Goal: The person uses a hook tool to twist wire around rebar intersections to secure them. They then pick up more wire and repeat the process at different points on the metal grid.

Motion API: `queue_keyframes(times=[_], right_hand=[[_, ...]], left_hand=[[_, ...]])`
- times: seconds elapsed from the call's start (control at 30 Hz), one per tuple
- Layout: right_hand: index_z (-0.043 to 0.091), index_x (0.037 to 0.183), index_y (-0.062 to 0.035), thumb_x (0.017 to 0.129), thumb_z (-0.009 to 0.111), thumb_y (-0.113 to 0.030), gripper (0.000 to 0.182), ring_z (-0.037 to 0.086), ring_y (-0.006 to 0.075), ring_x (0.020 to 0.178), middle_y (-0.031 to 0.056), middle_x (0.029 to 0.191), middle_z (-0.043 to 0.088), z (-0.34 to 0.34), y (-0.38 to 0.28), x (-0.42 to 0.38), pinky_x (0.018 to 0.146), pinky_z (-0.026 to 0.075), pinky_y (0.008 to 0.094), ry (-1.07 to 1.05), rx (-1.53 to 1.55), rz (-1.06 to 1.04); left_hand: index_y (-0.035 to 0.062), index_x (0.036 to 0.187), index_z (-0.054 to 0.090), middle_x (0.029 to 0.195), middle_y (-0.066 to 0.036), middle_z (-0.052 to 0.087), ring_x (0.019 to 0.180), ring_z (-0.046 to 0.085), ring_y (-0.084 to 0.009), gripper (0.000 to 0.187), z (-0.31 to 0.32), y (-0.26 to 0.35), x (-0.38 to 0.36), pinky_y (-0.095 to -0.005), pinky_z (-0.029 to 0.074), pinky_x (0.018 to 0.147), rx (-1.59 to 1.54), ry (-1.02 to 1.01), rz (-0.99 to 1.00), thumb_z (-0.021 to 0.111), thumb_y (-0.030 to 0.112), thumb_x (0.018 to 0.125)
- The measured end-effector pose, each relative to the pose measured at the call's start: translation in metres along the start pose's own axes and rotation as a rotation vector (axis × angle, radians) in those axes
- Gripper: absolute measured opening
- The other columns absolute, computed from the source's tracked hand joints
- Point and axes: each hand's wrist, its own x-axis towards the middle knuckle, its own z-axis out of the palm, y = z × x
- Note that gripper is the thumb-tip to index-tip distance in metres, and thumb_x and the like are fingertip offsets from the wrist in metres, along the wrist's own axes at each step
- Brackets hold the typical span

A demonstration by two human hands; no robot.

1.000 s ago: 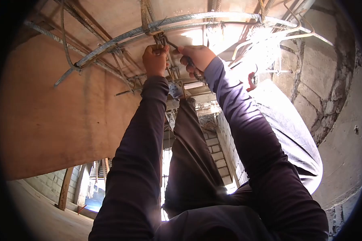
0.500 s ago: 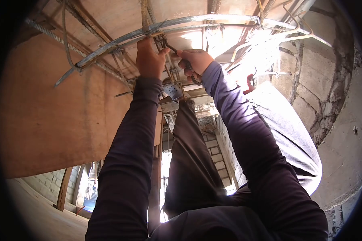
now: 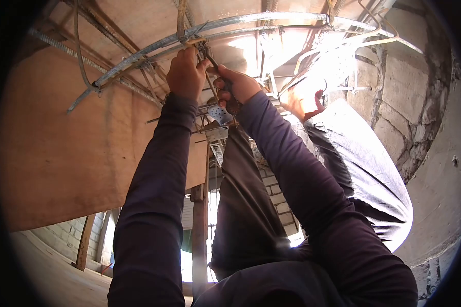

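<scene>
My left hand (image 3: pixel 186 75) is raised to the rebar, its fingers closed just under the long curved bar (image 3: pixel 230 21); what they pinch is too small to make out. To its right, my right hand (image 3: pixel 238 87) is wrapped round a dark hooked tool (image 3: pixel 233 107). The tool's thin shaft slants up and left between my hands, its tip at the joint where thinner bars and tie wire (image 3: pixel 202 50) meet the curved bar.
A wooden panel (image 3: pixel 71 138) stands at left, a rough block wall (image 3: pixel 399 87) at right. My legs hang below, one foot in a perforated shoe (image 3: pixel 219 114), the other bare (image 3: pixel 301 102). A timber post (image 3: pixel 200 240) stands beyond. Bent bars (image 3: pixel 343 48) protrude at upper right.
My right hand has moved left and slightly down, closer to my left hand, with the tool still in it. More of the bare foot shows. The tool's shaft stands steeper.
</scene>
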Motion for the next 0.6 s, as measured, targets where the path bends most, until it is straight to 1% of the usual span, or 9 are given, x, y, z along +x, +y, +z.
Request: queue_keyframes(times=[0.03,0.1,0.2,0.3,0.4,0.47,0.5,0.57,0.6], right_hand=[[0.063,0.128,-0.0044,0.105,0.053,-0.031,0.036,0.046,0.0121,0.056,-0.0001,0.077,0.051,0.001,0.000,0.001,0.050,0.045,0.0328,0.001,0.017,0.013],[0.063,0.128,-0.0053,0.106,0.052,-0.032,0.036,0.045,0.0117,0.056,-0.0006,0.077,0.050,0.005,0.002,0.003,0.051,0.044,0.0326,-0.001,0.034,0.025],[0.063,0.129,-0.0075,0.106,0.052,-0.034,0.037,0.043,0.0110,0.056,-0.0012,0.078,0.048,0.006,0.007,0.005,0.053,0.043,0.0322,-0.040,0.135,0.047],[0.062,0.129,-0.0088,0.106,0.051,-0.035,0.037,0.041,0.0110,0.056,-0.0019,0.079,0.047,0.006,0.012,0.008,0.054,0.042,0.0313,-0.087,0.191,0.039],[0.065,0.124,-0.0085,0.106,0.051,-0.034,0.035,0.046,0.0120,0.057,-0.0014,0.076,0.049,0.012,0.018,0.010,0.055,0.045,0.0327,-0.090,0.246,0.029],[0.069,0.117,-0.0068,0.104,0.053,-0.034,0.034,0.057,0.0133,0.063,0.0013,0.072,0.054,0.025,0.019,0.004,0.059,0.051,0.0363,0.117,-0.090,-0.112],[0.069,0.117,-0.0068,0.104,0.053,-0.034,0.034,0.057,0.0133,0.063,0.0013,0.072,0.054,0.032,0.018,0.002,0.059,0.051,0.0363,0.118,-0.089,-0.114],[0.070,0.114,-0.0037,0.100,0.056,-0.031,0.033,0.070,0.0255,0.075,0.0130,0.075,0.067,0.038,0.018,0.002,0.070,0.057,0.0445,0.290,-0.408,-0.189],[0.070,0.114,-0.0037,0.100,0.056,-0.031,0.033,0.070,0.0255,0.075,0.0130,0.075,0.067,0.036,0.017,0.004,0.070,0.057,0.0445,0.294,-0.408,-0.190]], left_hand=[[0.0072,0.114,0.064,0.103,-0.013,0.066,0.097,0.065,-0.0346,0.040,0.000,-0.002,0.000,-0.0450,0.053,0.080,0.001,0.001,0.003,0.081,0.022,0.080],[0.0078,0.099,0.063,0.095,-0.011,0.066,0.091,0.065,-0.0330,0.027,0.001,-0.005,0.001,-0.0445,0.055,0.074,0.079,-0.051,0.096,0.077,0.026,0.084],[0.0079,0.091,0.063,0.090,-0.010,0.067,0.087,0.066,-0.0331,0.021,-0.002,-0.002,0.005,-0.0443,0.055,0.072,0.095,-0.086,0.103,0.073,0.025,0.086],[0.0074,0.087,0.062,0.089,-0.011,0.068,0.084,0.066,-0.0344,0.018,-0.010,0.000,0.006,-0.0458,0.055,0.071,0.099,-0.171,0.071,0.072,0.023,0.086],[0.0062,0.084,0.061,0.089,-0.013,0.069,0.084,0.066,-0.0371,0.018,-0.003,-0.008,0.005,-0.0479,0.055,0.071,0.016,-0.174,0.085,0.070,0.021,0.087],[0.0061,0.086,0.061,0.085,-0.014,0.068,0.083,0.065,-0.0390,0.021,0.005,-0.012,0.002,-0.0486,0.052,0.071,-0.041,-0.156,0.076,0.069,0.025,0.089],[0.0060,0.087,0.061,0.081,-0.016,0.066,0.083,0.064,-0.0410,0.024,0.010,-0.014,0.001,-0.0493,0.050,0.071,-0.099,-0.132,0.065,0.069,0.028,0.091],[0.0064,0.090,0.063,0.084,-0.017,0.066,0.084,0.064,-0.0414,0.023,0.015,-0.011,0.000,-0.0488,0.051,0.072,-0.119,-0.100,0.065,0.069,0.028,0.091],[0.0068,0.092,0.064,0.086,-0.017,0.066,0.086,0.064,-0.0417,0.022,0.018,-0.009,-0.001,-0.0483,0.051,0.073,-0.139,-0.067,0.063,0.068,0.028,0.091]])
